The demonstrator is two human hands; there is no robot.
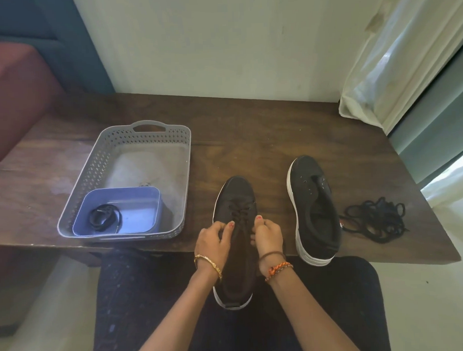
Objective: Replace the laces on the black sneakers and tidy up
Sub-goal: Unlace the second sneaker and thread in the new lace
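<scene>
Lacing is roughly half done: left hand and right hand pinch lace ends on the near sneaker; the far sneaker lies unlaced; the loose laces await tidying.

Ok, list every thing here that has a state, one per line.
Left shoe: partly laced, heel off the table edge.
Right shoe: unlaced, tipped on its side.
Loose laces: tangled on table.
Coiled lace: in blue tub.
Basket: holds the tub.
Hands: gripping the left shoe's laces.
</scene>
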